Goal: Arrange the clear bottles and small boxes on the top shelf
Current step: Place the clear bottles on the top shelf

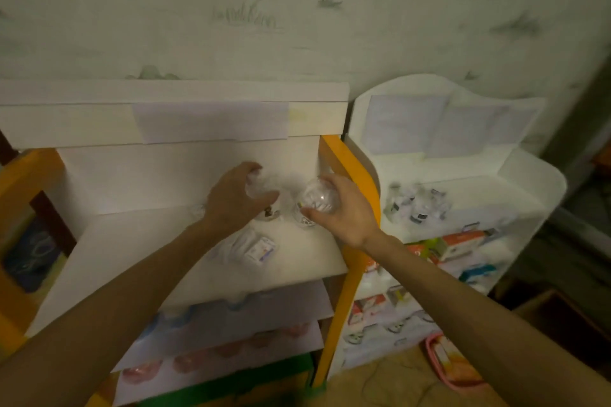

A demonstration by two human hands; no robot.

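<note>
Nearest: lower shelves point(231, 317) of the orange-framed unit, lined with white paper; blurred blue items on one, pink items on the one below.

Top shelf point(139, 241), white-lined: a small box point(261, 249) is laid near the front edge, just beside a blurred clear wrapped item that cannot be identified.

Left hand point(236, 200): held over the middle of the top shelf, fingers curled round a clear bottle point(259, 187), which is gripped from above. Whether the bottle is touching the shelf cannot be told.

Right hand point(342, 208): held beside the orange side post point(352, 162), fingers and thumb wrapped round a second clear bottle point(319, 196), tilted so that a round end is turned toward the camera.

Further clear bottles point(281, 211) are seen on the shelf between and beneath both hands; their number cannot be told.

To the right: a white cabinet point(529, 182), stocked with small vials point(418, 203) on its upper shelf and coloured boxes point(459, 243) below.

Farthest: a pale patterned wall point(297, 10).
</note>
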